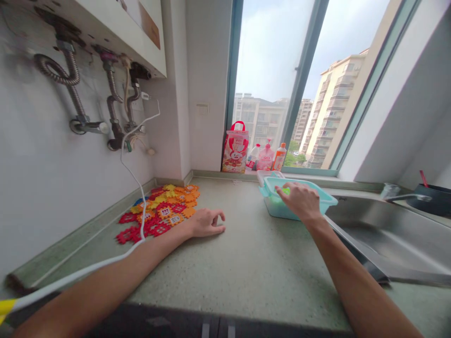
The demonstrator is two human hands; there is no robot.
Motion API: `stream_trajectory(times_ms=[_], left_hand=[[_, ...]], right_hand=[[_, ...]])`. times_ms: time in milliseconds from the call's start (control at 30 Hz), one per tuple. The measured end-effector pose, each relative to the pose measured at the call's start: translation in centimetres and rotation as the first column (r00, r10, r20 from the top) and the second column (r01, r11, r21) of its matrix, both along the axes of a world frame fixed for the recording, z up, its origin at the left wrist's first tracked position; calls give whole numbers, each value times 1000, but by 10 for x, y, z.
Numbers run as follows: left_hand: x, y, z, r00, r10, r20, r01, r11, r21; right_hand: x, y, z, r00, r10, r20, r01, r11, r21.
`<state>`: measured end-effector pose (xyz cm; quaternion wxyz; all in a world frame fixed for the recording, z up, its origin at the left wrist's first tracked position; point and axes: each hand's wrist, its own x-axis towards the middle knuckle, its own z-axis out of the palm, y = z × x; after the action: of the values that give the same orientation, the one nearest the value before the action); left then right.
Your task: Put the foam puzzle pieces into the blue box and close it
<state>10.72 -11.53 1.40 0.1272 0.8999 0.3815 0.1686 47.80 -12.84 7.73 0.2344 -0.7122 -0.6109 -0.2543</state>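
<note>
My left hand (207, 222) rests on the counter beside a pile of plastic interlocking blocks (165, 213) in red, orange, yellow and blue. Its fingers are curled but apart, with nothing between them. Over the right side of the counter, my right hand (301, 199) is above a pale teal plastic basket (326, 198). A bright green plastic piece (283, 191) shows between its thumb and fingers; most of its shape is hidden. More green is faintly visible through the basket's side. The clear lid-like edge (269, 174) lies behind the basket.
A white cable (121, 257) runs from the wall across the blocks and over my left forearm. To the right is a steel sink (394, 234) with a faucet (408, 197). A red-handled bag (235, 150) and several bottles (266, 157) line the windowsill. Pipes (112, 108) hang at left.
</note>
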Motion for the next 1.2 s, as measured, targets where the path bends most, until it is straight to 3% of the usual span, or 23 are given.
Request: stream_trajectory(times_ms=[100,167,267,367,500,633,700,900,1200], left_hand=[[-2,0,0,999,3,-35,-2,999,38],[-4,0,1,998,-1,-66,7,996,90],[-9,4,5,993,16,-116,4,986,169],[-20,14,12,984,112,-141,-77,969,235],[-49,38,26,930,355,-96,-305,890,340],[-94,67,25,792,609,-51,-552,749,367],[-116,79,18,752,658,-49,-605,717,346],[-147,103,-8,719,682,-130,-664,730,159],[-117,91,-9,756,619,-212,-583,785,210]], right_hand=[[-18,1,-7,977,206,51,-212,964,161],[-37,2,-17,921,380,88,-390,907,161],[-70,2,-42,786,613,81,-616,788,17],[-94,2,-70,681,732,-1,-723,673,-153],[-102,4,-89,619,777,-115,-775,581,-250],[-97,6,-91,600,784,-159,-796,564,-221],[-97,6,-91,592,787,-175,-803,556,-216],[-99,5,-93,556,797,-235,-829,513,-221],[-99,6,-92,555,796,-242,-828,501,-250]])
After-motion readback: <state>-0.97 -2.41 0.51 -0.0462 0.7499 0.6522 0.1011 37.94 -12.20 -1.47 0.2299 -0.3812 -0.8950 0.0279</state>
